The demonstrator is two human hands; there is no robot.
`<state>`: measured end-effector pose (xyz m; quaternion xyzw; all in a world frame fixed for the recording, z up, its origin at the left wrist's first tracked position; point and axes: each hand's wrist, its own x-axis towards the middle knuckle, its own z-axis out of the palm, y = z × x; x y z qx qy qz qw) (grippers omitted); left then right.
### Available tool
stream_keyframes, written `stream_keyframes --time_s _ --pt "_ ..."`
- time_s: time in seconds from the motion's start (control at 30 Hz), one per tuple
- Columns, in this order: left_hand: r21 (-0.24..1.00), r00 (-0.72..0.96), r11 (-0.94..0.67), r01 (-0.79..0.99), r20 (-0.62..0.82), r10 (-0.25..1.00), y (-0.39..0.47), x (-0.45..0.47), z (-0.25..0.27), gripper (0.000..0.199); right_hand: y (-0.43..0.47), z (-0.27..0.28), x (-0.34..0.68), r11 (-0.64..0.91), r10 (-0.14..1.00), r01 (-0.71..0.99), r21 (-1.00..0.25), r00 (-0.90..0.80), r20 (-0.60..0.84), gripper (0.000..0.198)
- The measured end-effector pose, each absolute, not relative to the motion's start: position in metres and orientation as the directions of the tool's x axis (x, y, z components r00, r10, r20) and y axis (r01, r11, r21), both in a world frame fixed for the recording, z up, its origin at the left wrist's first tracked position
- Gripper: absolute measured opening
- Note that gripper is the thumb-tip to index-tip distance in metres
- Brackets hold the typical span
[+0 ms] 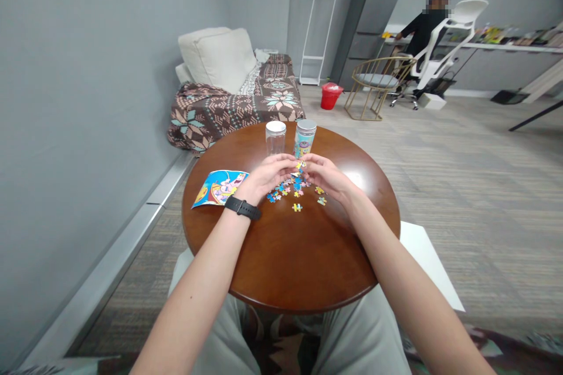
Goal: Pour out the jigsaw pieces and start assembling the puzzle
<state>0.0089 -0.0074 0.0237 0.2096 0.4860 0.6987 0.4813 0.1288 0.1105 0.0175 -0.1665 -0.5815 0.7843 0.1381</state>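
Note:
Over a small heap of jigsaw pieces (285, 187) my two hands meet, fingertips almost together. My left hand (275, 173), with a black band on its wrist, is closed in a pinch. Opposite it, my right hand (324, 174) pinches too, and yellowish puzzle pieces (301, 164) show between the fingertips; how many is too small to tell. A few single pieces lie apart, such as a yellow-and-blue piece (297, 207) nearer me. The picture sheet (220, 186) lies left of my left hand, partly covered by it.
Behind my hands on the round brown table (303, 263) stand a clear jar (275, 139) with a white lid and a printed can (305, 136). Beyond are a covered sofa (237, 99), a red bin (329, 95), a gold wire chair (378, 82) and a person at a counter.

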Motion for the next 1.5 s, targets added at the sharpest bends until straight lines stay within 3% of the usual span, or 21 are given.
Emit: stream_keyframes --time_s 0.37,0.83,0.93,1.0,1.07,1.13,1.27,1.5 --pt "0.892 -0.437 -0.076 -0.446 -0.143 0.888 -0.007 0.011 0.023 0.023 0.112 0.02 0.13 -0.337 0.353 -0.038 -0.941 -0.931 -0.089 0.031" --pt "0.89 -0.444 -0.031 -0.456 -0.197 0.874 -0.007 0.011 0.021 0.015 0.112 0.015 0.128 -0.332 0.339 -0.016 -0.943 -0.935 -0.104 0.025" --pt "0.886 -0.491 -0.061 -0.459 -0.197 0.849 -0.006 0.01 0.022 0.011 0.115 0.009 0.126 -0.174 0.372 0.017 -0.985 -0.925 -0.082 0.02" --pt "0.88 -0.554 -0.099 -0.465 -0.202 0.808 -0.004 0.008 0.023 0.009 0.115 0.004 0.125 0.124 0.399 0.018 -0.992 -0.916 0.033 0.013" --pt "0.867 -0.613 -0.128 -0.481 -0.228 0.757 -0.003 0.005 0.023 0.013 0.112 -0.003 0.124 0.477 0.318 -0.024 -0.878 -0.927 0.198 0.008" --pt "0.852 -0.644 -0.147 -0.502 -0.254 0.722 -0.003 0.002 0.022 0.016 0.105 -0.008 0.122 0.689 0.163 -0.097 -0.719 -0.945 0.284 0.005" --pt "0.838 -0.649 -0.172 -0.517 -0.253 0.718 -0.003 -0.002 0.021 0.019 0.091 -0.014 0.119 0.782 0.002 -0.178 -0.598 -0.957 0.289 0.014" --pt "0.873 -0.629 -0.163 -0.459 -0.19 0.754 -0.005 0.006 0.026 0.02 0.087 -0.017 0.116 0.798 -0.007 -0.171 -0.578 -0.962 0.274 0.011"
